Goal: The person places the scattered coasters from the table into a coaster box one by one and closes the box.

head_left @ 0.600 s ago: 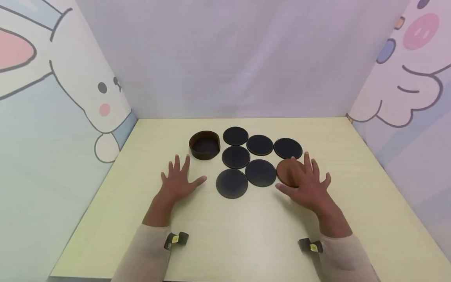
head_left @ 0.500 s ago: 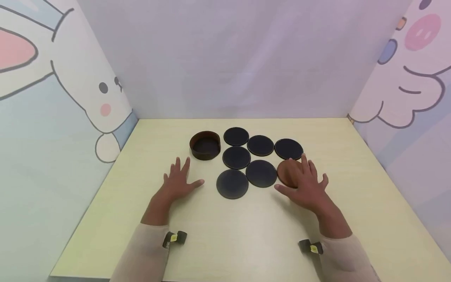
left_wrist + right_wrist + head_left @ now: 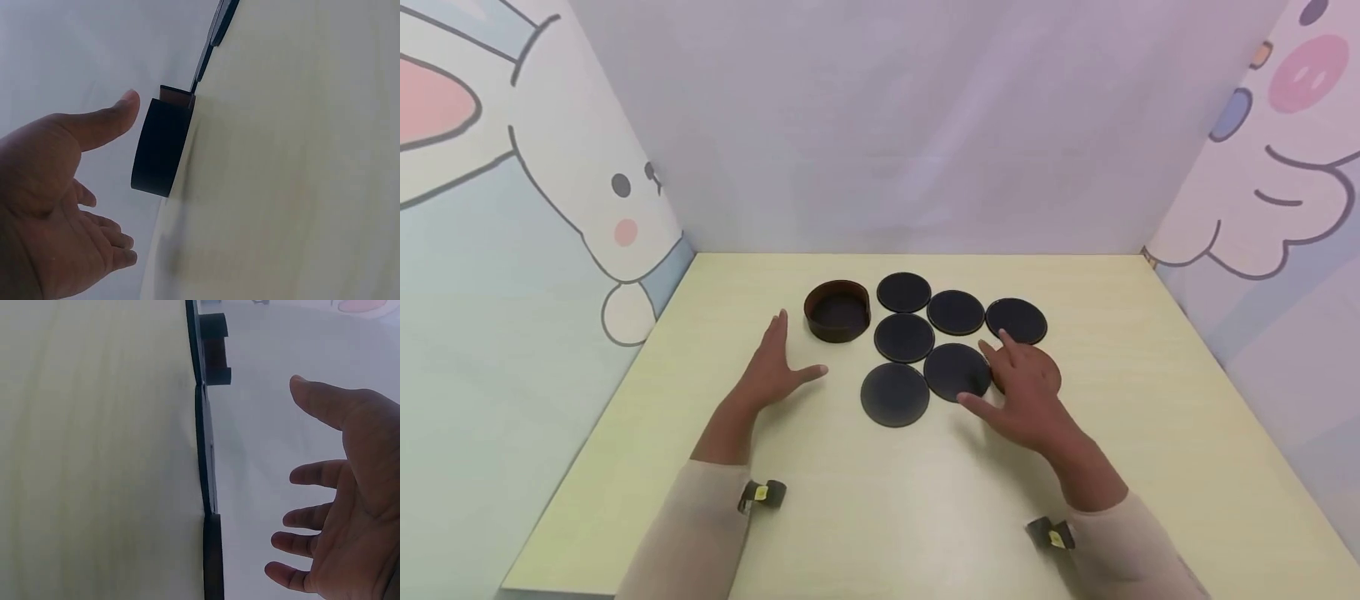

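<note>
Pale tabletop (image 3: 850, 517): right hand (image 3: 1026, 408), fingers spread, above brown disc (image 3: 1048, 368); left hand (image 3: 766, 375), thumb apart, near holder (image 3: 838, 334). Seemingly reaching; next calls for pinch.

Mostly smooth and matt surfaces, with a little shine

The black discs (image 3: 905, 337) look like leather or imitation leather, smooth and rather matt. The brown disc (image 3: 1049, 372) has a similar leather-like face. The round holder (image 3: 835, 334) seems to be of the same kind of material, dull and dark outside, brown inside. The table (image 3: 880, 508) looks like wood or wood-effect board, with faint grain and a satin reflection. The back wall (image 3: 820, 125) appears smooth, slightly glossy along one pale streak. The sleeves (image 3: 688, 533) are matt cloth; the wrist devices (image 3: 776, 493) look like dark plastic.
</note>
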